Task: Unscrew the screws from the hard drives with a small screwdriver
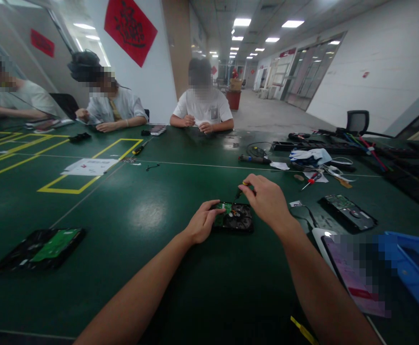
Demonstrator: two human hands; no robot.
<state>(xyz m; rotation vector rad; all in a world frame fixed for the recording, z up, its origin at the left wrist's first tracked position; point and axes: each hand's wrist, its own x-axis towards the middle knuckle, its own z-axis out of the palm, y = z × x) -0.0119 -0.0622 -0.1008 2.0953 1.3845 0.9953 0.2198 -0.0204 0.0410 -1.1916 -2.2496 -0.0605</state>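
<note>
A hard drive [241, 218] with a green circuit board lies flat on the green table in front of me. My left hand [202, 223] is closed on its left end, fingers over the top edge and the board. Above the drive's far edge, my right hand [264, 197] pinches a small screwdriver [238, 193] with a yellow and black handle. The screwdriver points down at the drive; I cannot tell whether its tip touches a screw. My fingers cover part of the handle.
Other hard drives lie at the left [47, 249] and right [349, 212]. A tablet-like device [360, 273] and a blue bin [410, 273] stand near right. Farther back are a red screwdriver [313, 178], gloves [310, 156], cables and white paper [90, 166]. Several people sit across the table.
</note>
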